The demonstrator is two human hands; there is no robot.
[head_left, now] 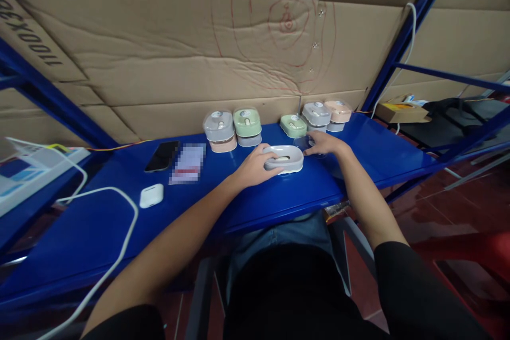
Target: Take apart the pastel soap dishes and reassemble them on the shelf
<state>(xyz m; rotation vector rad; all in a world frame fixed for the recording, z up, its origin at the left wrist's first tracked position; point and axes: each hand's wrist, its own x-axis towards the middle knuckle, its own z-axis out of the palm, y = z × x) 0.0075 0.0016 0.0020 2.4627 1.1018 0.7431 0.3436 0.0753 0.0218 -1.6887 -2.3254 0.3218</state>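
A pale grey oval dish with a slot in its middle rests on the blue table. My left hand grips its left end, thumb in front and fingers behind. To the right of the dish, my right hand is closed on a clear plastic lid held low over the table. Just behind that lid stands a green lidded box. A grey box and a peach box, both stacked on others, stand to its right.
Stacked grey and green boxes stand at the back left. A black phone, a pixelated sheet or screen and a white earbud case lie left. A white cable crosses the table. Cardboard walls the back.
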